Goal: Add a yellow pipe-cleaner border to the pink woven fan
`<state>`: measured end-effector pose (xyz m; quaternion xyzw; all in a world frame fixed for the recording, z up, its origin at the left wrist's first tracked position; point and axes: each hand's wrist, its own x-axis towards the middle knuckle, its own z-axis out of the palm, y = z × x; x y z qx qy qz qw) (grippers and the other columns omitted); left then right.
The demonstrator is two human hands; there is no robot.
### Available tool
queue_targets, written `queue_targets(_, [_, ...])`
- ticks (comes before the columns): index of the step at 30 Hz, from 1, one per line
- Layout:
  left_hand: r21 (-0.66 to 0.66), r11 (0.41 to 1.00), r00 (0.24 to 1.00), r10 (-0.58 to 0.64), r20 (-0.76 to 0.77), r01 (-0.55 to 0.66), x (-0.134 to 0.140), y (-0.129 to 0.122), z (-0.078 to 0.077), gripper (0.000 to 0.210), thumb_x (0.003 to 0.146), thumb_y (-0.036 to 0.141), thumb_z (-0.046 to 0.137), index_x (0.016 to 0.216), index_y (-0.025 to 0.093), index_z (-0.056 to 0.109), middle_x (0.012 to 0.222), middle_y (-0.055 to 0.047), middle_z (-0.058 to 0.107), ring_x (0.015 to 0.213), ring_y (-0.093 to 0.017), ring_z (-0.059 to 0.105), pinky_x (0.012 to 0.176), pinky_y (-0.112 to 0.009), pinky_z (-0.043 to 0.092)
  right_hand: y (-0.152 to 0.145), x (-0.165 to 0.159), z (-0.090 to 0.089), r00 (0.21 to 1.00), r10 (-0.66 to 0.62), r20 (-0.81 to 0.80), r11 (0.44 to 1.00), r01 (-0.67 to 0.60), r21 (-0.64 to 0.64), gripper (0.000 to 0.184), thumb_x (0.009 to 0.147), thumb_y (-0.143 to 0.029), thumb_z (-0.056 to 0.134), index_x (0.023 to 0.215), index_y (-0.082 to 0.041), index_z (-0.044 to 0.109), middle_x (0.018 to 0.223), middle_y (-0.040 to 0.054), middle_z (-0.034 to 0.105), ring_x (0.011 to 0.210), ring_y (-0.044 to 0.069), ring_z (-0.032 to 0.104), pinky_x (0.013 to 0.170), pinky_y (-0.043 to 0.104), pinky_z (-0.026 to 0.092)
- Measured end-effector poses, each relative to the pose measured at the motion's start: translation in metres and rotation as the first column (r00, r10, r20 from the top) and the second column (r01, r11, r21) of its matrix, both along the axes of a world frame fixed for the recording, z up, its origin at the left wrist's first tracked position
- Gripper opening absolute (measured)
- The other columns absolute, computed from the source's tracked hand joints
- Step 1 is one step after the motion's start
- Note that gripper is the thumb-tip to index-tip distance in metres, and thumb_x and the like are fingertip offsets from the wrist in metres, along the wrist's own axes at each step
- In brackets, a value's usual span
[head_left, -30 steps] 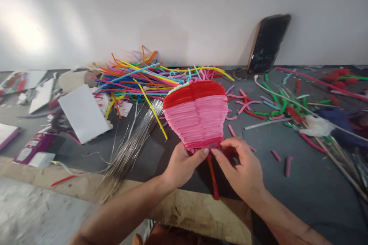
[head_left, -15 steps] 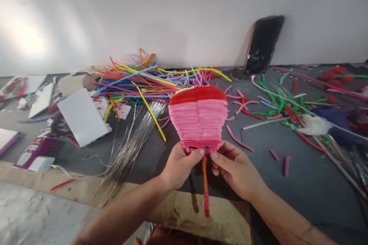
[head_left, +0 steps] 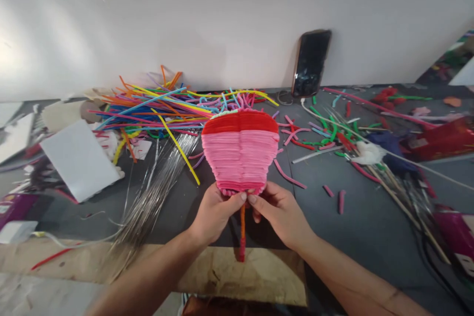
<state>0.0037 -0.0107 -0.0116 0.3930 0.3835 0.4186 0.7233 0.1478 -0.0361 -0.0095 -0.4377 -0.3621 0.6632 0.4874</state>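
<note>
A fan-shaped pipe-cleaner piece (head_left: 240,150), pink with a red band across its top, stands upright in front of me. From its base hangs a thin handle (head_left: 243,227) wrapped in orange, with a pink and red end. My left hand (head_left: 218,212) grips the lower left edge, thumb pressed at the middle of the base. My right hand (head_left: 279,210) pinches the base on the other side, its thumb beside the left one. The fingers behind the piece are partly hidden.
Behind the piece lies a pile of coloured pipe cleaners (head_left: 148,108). Thin metal wires (head_left: 155,187) and a white card (head_left: 79,158) are at left. A phone (head_left: 311,63) leans on the wall. Cut pink pieces (head_left: 291,175), a white cable (head_left: 355,133) and sticks (head_left: 403,207) lie at right.
My view has turned to the right, so the table's things appear further left. Both hands still hold the piece, and my right thumb has come closer to my left thumb at the base.
</note>
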Motion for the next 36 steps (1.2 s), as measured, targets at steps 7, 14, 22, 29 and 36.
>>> queue_targets(7, [0.435, 0.863, 0.804, 0.441, -0.4, -0.257, -0.039, 0.018, 0.042, 0.01, 0.073, 0.023, 0.066, 0.073, 0.016, 0.058, 0.06, 0.004, 0.056, 0.053, -0.01, 0.051, 0.054, -0.022, 0.044, 0.003, 0.015, 0.0, 0.991, -0.052, 0.122, 0.998, 0.047, 0.051, 0.029, 0.076, -0.04, 0.067, 0.096, -0.019, 0.061, 0.068, -0.0054, 0.053, 0.049, 0.007, 0.05, 0.049, 0.023, 0.043])
queue_targets(14, [0.579, 0.463, 0.093, 0.722, -0.686, 0.671, -0.073, -0.031, 0.057, 0.027, 0.083, 0.01, 0.048, 0.105, 0.016, 0.061, 0.091, -0.007, 0.064, 0.084, -0.018, 0.06, 0.076, -0.028, 0.052, 0.02, 0.053, 0.004, 0.912, -0.394, 0.112, 0.907, 0.366, 0.21, 0.022, 0.075, -0.033, 0.067, 0.091, -0.021, 0.061, 0.064, -0.0064, 0.053, 0.048, 0.008, 0.048, 0.049, 0.023, 0.039])
queue_targets(22, [0.162, 0.577, -0.201, 0.514, -0.834, 0.801, -0.053, -0.071, 0.015, 0.025, 0.082, 0.002, 0.044, 0.097, 0.015, 0.06, 0.094, -0.008, 0.06, 0.081, -0.02, 0.059, 0.069, -0.032, 0.055, 0.029, 0.07, 0.011, 0.834, -0.389, 0.392, 0.885, 0.221, 0.409, 0.021, 0.079, -0.035, 0.062, 0.092, -0.02, 0.062, 0.067, -0.0034, 0.057, 0.054, 0.011, 0.051, 0.055, 0.025, 0.043])
queue_targets(29, [0.218, 0.537, -0.019, 0.4, -0.916, 0.815, -0.056, -0.074, 0.022, 0.02, 0.088, 0.012, 0.047, 0.101, 0.015, 0.061, 0.107, -0.01, 0.062, 0.097, -0.022, 0.058, 0.084, -0.036, 0.052, 0.1, 0.025, 0.051, 0.265, -0.339, 0.902, 0.8, -0.423, 0.425, 0.023, 0.087, -0.023, 0.046, 0.096, -0.016, 0.066, 0.083, 0.006, 0.07, 0.069, 0.017, 0.062, 0.067, 0.028, 0.046])
queue_targets(36, [0.484, 0.552, 0.274, 0.421, -0.865, 0.68, -0.098, -0.09, 0.017, 0.035, 0.09, 0.011, 0.036, 0.118, 0.014, 0.057, 0.112, -0.013, 0.064, 0.103, -0.021, 0.059, 0.09, -0.037, 0.051, 0.176, -0.054, 0.045, 0.03, -0.325, 0.945, 0.802, -0.521, 0.292, 0.034, 0.086, -0.025, 0.055, 0.115, -0.009, 0.061, 0.117, 0.0204, 0.063, 0.112, 0.029, 0.054, 0.094, 0.04, 0.038])
